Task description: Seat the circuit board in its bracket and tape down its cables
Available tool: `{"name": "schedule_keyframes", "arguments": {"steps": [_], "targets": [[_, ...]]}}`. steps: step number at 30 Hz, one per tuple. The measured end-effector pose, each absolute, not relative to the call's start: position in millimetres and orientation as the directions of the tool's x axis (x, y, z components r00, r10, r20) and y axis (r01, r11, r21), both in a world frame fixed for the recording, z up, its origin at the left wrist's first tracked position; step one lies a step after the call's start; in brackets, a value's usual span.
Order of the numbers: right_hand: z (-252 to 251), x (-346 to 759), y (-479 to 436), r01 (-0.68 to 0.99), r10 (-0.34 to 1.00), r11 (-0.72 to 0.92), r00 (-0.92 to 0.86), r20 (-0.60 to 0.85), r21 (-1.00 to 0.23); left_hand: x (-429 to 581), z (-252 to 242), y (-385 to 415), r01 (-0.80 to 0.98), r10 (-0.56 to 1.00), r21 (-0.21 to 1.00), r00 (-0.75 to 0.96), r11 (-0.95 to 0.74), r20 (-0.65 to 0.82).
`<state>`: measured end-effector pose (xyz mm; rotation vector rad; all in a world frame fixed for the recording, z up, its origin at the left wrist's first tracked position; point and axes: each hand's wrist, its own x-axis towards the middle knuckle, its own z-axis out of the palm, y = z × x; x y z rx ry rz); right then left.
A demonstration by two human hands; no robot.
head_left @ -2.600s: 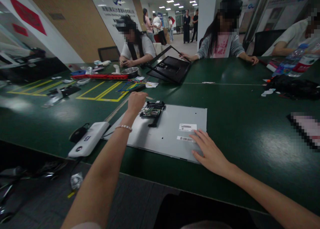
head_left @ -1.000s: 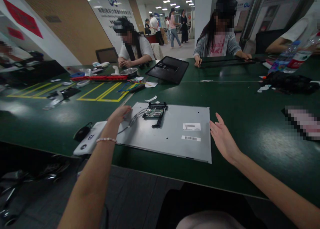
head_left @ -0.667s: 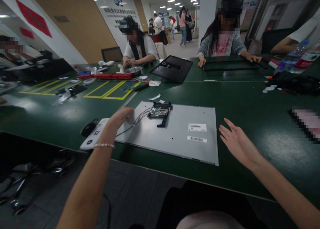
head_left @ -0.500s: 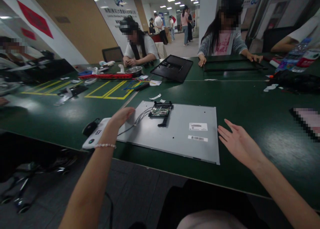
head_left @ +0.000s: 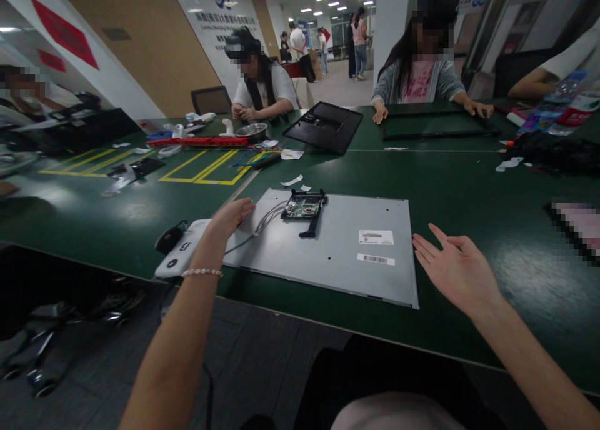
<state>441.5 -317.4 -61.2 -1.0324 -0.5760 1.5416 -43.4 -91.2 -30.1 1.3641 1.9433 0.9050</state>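
Observation:
A flat grey metal-backed display panel (head_left: 281, 261) lies on the green table in front of me, two white labels on its right part. A green circuit board (head_left: 302, 209) in a black plastic bracket (head_left: 310, 229) sits near its far edge, with grey cables (head_left: 265, 220) running left from it. My left hand (head_left: 232, 217) is at the panel's left edge, fingers stretched out and partly hidden by the wrist. Palm turned up and fingers spread, my right hand (head_left: 457, 264) has its fingertips at the right edge. Neither hand grips anything; whether they touch the panel I cannot tell.
A white device (head_left: 182, 252) and a black mouse-like object (head_left: 169, 237) lie left of my left wrist. Across the table are a black back cover (head_left: 323, 127), a black frame (head_left: 440, 134) under a co-worker's hands, and a red tray (head_left: 201, 141). A phone (head_left: 579, 227) lies far right.
The panel has shifted slightly to the right, with the board and bracket on it. Both my hands have moved slightly right too, still with fingers outstretched.

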Motion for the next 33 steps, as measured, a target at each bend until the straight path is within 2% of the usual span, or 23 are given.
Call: {"name": "schedule_keyframes", "arguments": {"steps": [4, 7, 12, 19, 22, 25, 29, 33], "targets": [[-69.1, 443.9, -319.9, -0.471, 0.968, -0.207, 0.03, -0.25, -0.857, -43.3, -28.6, -93.2, 0.419, 0.91, 0.831, -0.348, 0.366, -0.225], [-72.1, 443.4, -322.4, -0.46, 0.969, -0.186, 0.059, -0.239, -0.868, -42.7, -27.8, -94.9, 0.438, 0.917, 0.823, -0.326, 0.362, -0.23], [-71.5, 439.6, -322.9, -0.471, 0.965, -0.169, 0.099, -0.242, -0.866, -39.5, -28.8, -98.2, 0.342, 0.906, 0.867, -0.346, 0.363, -0.243], [-77.6, 441.0, -314.5, -0.453, 0.965, -0.158, 0.117, -0.234, -0.878, -35.6, -26.7, -103.2, 0.37, 0.927, 0.869, -0.304, 0.329, -0.221], [-79.5, 442.4, -314.0, -0.43, 0.972, -0.142, 0.109, -0.207, -0.891, -34.6, -27.0, -103.9, 0.297, 0.919, 0.896, -0.317, 0.331, -0.235], [-75.1, 442.7, -317.4, -0.522, 0.959, -0.158, 0.12, -0.256, -0.838, -34.5, -27.8, -105.0, 0.224, 0.909, 0.916, -0.332, 0.334, -0.25], [-65.1, 445.4, -325.1, -0.703, 0.922, -0.167, 0.138, -0.363, -0.692, -34.3, -28.8, -109.3, 0.168, 0.904, 0.921, -0.318, 0.351, -0.286], [-62.0, 456.2, -334.4, -0.753, 0.907, -0.145, 0.158, -0.39, -0.642, -29.0, -36.6, -113.0, 0.144, 0.901, 0.923, -0.315, 0.358, -0.3]]}}
